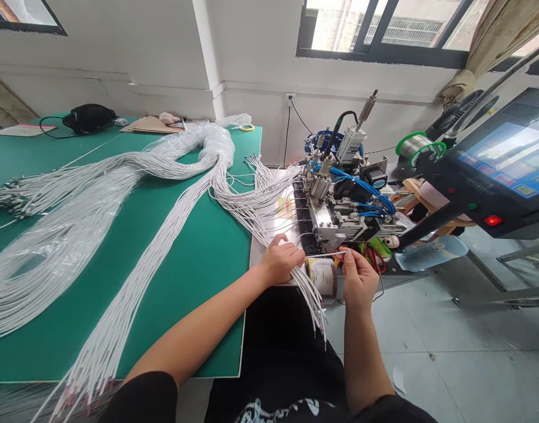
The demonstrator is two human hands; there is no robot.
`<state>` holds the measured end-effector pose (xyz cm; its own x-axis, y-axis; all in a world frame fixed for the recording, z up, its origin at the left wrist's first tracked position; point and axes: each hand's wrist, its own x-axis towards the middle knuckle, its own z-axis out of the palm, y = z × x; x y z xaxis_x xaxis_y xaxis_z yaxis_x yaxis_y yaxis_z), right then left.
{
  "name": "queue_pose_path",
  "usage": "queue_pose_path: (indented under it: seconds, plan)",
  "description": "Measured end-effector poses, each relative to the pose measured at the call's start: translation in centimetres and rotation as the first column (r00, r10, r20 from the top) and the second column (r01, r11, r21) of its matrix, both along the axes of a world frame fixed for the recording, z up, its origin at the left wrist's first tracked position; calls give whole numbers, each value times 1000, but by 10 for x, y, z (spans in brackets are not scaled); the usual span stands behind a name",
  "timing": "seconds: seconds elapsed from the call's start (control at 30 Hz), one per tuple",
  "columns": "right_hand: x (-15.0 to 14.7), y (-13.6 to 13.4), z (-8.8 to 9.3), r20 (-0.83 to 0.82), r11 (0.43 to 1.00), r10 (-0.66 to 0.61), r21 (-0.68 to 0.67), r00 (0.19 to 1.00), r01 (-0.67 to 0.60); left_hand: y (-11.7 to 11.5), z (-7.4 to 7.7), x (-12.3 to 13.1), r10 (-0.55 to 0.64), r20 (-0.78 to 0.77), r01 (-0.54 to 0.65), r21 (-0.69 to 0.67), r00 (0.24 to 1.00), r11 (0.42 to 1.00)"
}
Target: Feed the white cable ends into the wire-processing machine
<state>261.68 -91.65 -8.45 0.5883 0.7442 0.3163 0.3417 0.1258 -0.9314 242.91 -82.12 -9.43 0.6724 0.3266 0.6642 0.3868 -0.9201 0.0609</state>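
My left hand (283, 258) is closed at the machine's front plate, with a white cable running out of it toward the right. That same white cable (324, 254) is pinched at its end between the thumb and fingers of my right hand (356, 273). Beneath my left hand passes a bundle of white cables (311, 294), whose stripped ends hang over the edge. Just beyond the hands stands a bench machine (324, 217) with metal slides, a black block and blue air tubes. A labelled tin (322, 275) sits between and below the hands.
The green table (198, 270) carries more cable bundles (158, 241), some wrapped in clear plastic. A control screen (507, 158) with a lit red button stands at right. Near it are a solder spool (417, 147), red-handled scissors (375, 258) and a clear plastic bottle (432, 254).
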Motion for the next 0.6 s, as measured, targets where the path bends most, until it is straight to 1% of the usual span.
queue_pose_path:
  seconds: [0.07,0.1,0.27,0.37,0.5,0.6]
  plan:
    - [-1,1,2,-116,1000,13,-8,993,-14,0,0,0,19,-3,-19,-6,1000,1000]
    - [-1,2,3,-156,999,38,-11,987,-40,0,-1,0,29,-3,-29,-5,1000,1000]
    - [4,4,6,-241,976,212,7,947,-216,0,-2,1,72,-11,-72,17,997,997]
    - [12,4,5,-321,958,273,3,907,-287,1,-2,1,96,-16,-96,18,995,995]
    - [23,6,1,-370,949,262,-69,891,-308,0,1,1,90,-33,-90,9,995,996]
    - [28,8,-2,-306,946,223,-160,926,-281,-1,2,0,60,-46,-59,9,997,998]
